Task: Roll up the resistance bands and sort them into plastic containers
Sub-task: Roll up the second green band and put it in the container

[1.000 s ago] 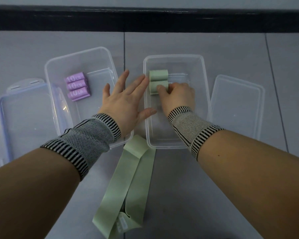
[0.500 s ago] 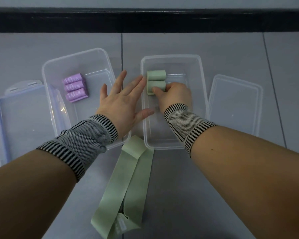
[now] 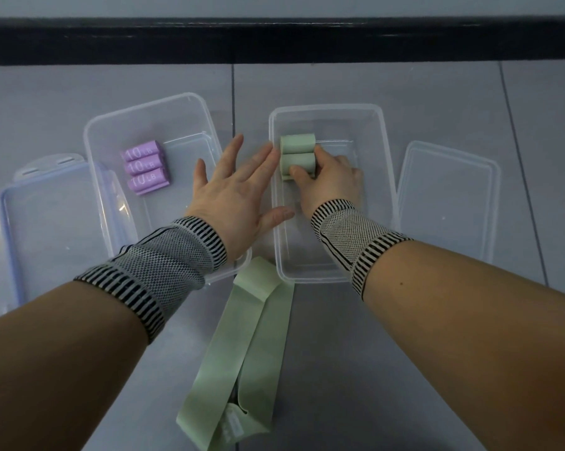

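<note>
Two clear plastic containers are set side by side on the grey tiled floor [image 3: 437, 92], both rectangular w/ rounded corners. In the left container [image 3: 111, 125] three purple rolled bands [image 3: 144, 166] are packed touching, each a short cylinder printed "10 LB". In the right container [image 3: 385, 131] two green rolled bands are laid touching near the far left corner: the far green roll [image 3: 297, 143] and the near green roll [image 3: 299, 162].

The near roll is gripped by the right hand [image 3: 331, 183], thumb curled over its front, fingers bent round its right end. The left hand [image 3: 235, 196] is held flat w/ fingers straight and spread, nothing gripped; fingertips are seen at the right container's left wall, contact can't be told.

A flat, matte unrolled green band [image 3: 238, 353] is laid on the floor between the forearms, one end folded over just beside the containers. Knitted striped wrist sleeves [image 3: 163, 268] are worn on both wrists. A blue-rimmed lid [image 3: 7, 222] is seen far left, a clear lid [image 3: 450, 196] far right.
</note>
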A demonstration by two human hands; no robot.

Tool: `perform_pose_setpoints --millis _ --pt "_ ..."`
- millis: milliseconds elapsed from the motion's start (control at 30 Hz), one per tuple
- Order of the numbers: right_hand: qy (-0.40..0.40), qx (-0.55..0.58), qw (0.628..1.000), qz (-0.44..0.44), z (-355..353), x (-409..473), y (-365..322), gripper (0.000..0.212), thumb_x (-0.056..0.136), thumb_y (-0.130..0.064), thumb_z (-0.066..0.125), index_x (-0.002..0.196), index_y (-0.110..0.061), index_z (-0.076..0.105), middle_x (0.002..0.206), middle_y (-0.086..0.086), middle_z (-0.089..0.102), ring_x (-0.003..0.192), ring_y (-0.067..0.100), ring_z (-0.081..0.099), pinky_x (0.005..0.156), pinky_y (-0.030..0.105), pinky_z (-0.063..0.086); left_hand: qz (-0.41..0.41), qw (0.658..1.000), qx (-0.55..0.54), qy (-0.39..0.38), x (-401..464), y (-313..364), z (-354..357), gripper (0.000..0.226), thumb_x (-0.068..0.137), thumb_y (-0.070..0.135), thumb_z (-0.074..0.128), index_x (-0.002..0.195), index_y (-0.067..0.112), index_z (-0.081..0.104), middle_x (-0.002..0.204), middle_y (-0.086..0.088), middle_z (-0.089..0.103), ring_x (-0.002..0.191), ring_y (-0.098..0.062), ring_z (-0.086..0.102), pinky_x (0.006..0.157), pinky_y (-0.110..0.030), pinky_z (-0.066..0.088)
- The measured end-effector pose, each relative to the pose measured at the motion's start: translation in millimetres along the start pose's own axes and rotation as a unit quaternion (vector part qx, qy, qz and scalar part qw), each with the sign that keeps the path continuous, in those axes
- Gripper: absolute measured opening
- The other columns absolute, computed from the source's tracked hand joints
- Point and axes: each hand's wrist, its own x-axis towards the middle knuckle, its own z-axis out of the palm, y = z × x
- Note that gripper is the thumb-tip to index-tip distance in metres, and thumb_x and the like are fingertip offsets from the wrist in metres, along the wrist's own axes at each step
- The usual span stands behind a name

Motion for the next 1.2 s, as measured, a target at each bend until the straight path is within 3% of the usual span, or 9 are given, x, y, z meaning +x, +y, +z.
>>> perform_pose_setpoints --millis 333,633,900,1000,1200 --pt "-0.008 -0.012 1.000 -0.019 -1 -3 5 0.052 0.091 -0.052 0.046 0.138 -0.030 0.043 0.122 0.005 0.052 0.113 0.028 0.043 0.096 0.034 0.033 -0.005 1.000 0.006 -0.002 0 1 -1 0.083 0.082 0.067 0.022 0.148 0.029 -0.011 0.157 0.015 -0.008 0.143 -0.018 -0.021 0.114 -0.060 0.002" --pt "-0.022 0.018 0.999 -0.024 -7 -5 5 0.049 0.088 -0.049 0.053 0.130 -0.023 0.049 0.121 0.007 0.052 0.113 0.027 0.044 0.092 0.033 0.035 -0.005 1.000 0.002 0.005 -2 0 1 0.084 0.082 0.067 0.023 0.149 0.029 -0.010 0.157 0.015 -0.007 0.143 -0.017 -0.020 0.113 -0.061 0.002" --pt "-0.031 0.064 0.997 -0.029 -14 -4 8 0.074 0.083 -0.048 0.061 0.145 -0.020 0.033 0.134 0.011 0.048 0.124 0.030 0.043 0.106 0.042 0.036 -0.003 1.000 0.009 0.010 -2 0 -1 0.084 0.082 0.067 0.023 0.149 0.028 -0.009 0.157 0.014 -0.007 0.143 -0.018 -0.020 0.113 -0.061 0.001" --pt "-0.030 0.060 0.996 -0.052 -23 -5 7 0.081 0.083 -0.048 0.063 0.149 -0.020 0.023 0.141 0.010 0.042 0.129 0.028 0.038 0.110 0.041 0.031 -0.004 0.999 0.000 0.042 1 -2 0 0.082 0.083 0.065 0.024 0.150 0.027 -0.005 0.158 0.012 -0.005 0.144 -0.018 -0.018 0.113 -0.061 0.002" --pt "-0.052 0.046 0.988 -0.135 -41 -47 0 0.076 0.087 -0.045 0.059 0.150 -0.023 0.021 0.148 0.006 0.034 0.135 0.025 0.030 0.112 0.034 0.025 0.010 0.996 -0.039 0.077 -20 13 7 0.077 0.086 0.059 0.023 0.151 0.023 0.000 0.159 0.008 -0.003 0.145 -0.020 -0.014 0.112 -0.061 0.002"
